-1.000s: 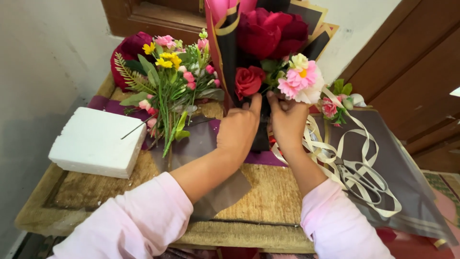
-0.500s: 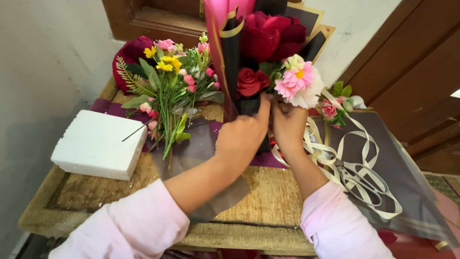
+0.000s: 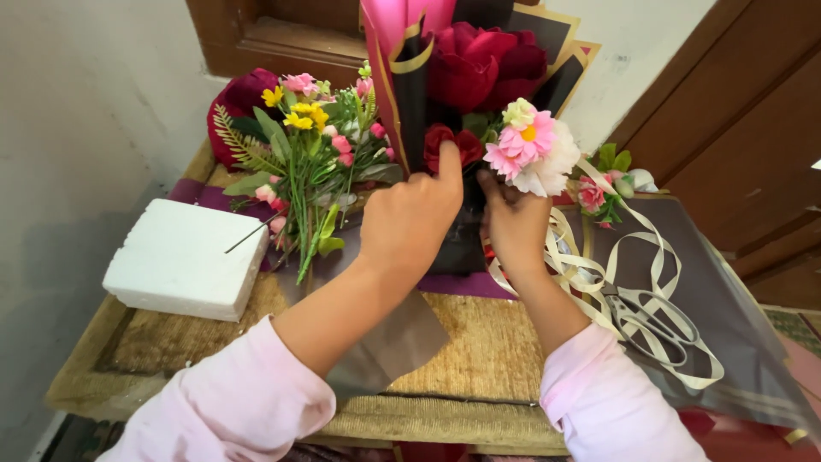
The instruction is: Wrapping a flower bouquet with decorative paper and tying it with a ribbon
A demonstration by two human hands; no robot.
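Note:
An upright bouquet [image 3: 466, 77] of dark red roses, wrapped in black and pink paper with gold edging, stands at the table's middle back. My left hand [image 3: 410, 227] clasps its black wrapped base, thumb raised against a small red rose [image 3: 453, 145]. My right hand [image 3: 513, 222] pinches the stems just under a pink and white flower cluster [image 3: 530, 145] at the bouquet's right side. Both sleeves are pale pink.
A white foam block [image 3: 184, 257] with a thin stick in it lies at the left. Loose pink and yellow flowers with greenery [image 3: 312, 154] lie behind it. Cream ribbon [image 3: 616, 274], scissors [image 3: 650, 321] and grey wrapping paper [image 3: 718, 291] cover the right of the woven table mat [image 3: 479, 359].
Both hands have moved up the bouquet. My left thumb now rests on the small red rose, and my right hand has closed in under the pink and white flowers.

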